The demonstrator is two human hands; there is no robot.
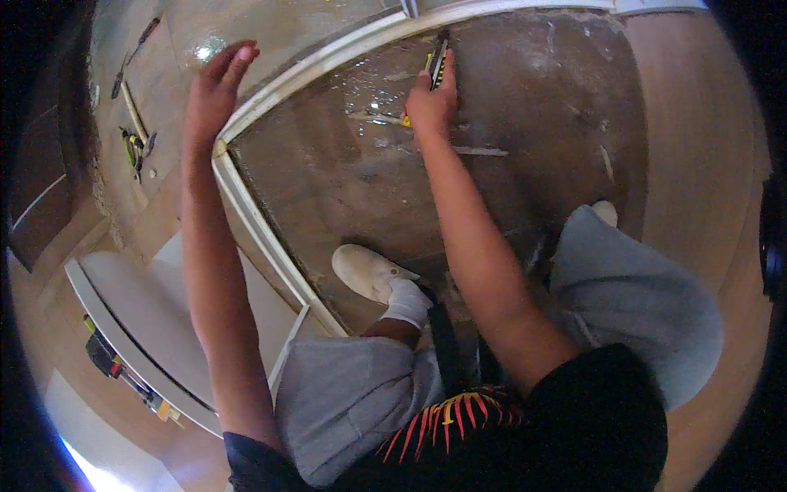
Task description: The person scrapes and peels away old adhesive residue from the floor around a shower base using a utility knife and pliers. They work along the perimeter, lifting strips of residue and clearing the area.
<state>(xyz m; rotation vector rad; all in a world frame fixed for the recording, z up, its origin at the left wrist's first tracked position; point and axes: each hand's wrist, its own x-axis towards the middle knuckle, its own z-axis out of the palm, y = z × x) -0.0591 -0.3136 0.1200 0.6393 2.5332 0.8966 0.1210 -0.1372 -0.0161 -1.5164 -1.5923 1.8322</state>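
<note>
In the head view my right hand is closed around a yellow and black utility knife, whose far end points up towards a white metal frame rail. Beneath it lies a brown, partly wet panel or floor surface with pale streaks and scraps on it. My left hand is raised beyond the frame's corner, thumb and fingers near each other; nothing shows in it. Whether the blade touches anything cannot be told.
At the far left lie a hammer, pliers and a screwdriver. A curved white panel stands lower left, with a tape measure and other tools beside it. My shoe rests inside the frame.
</note>
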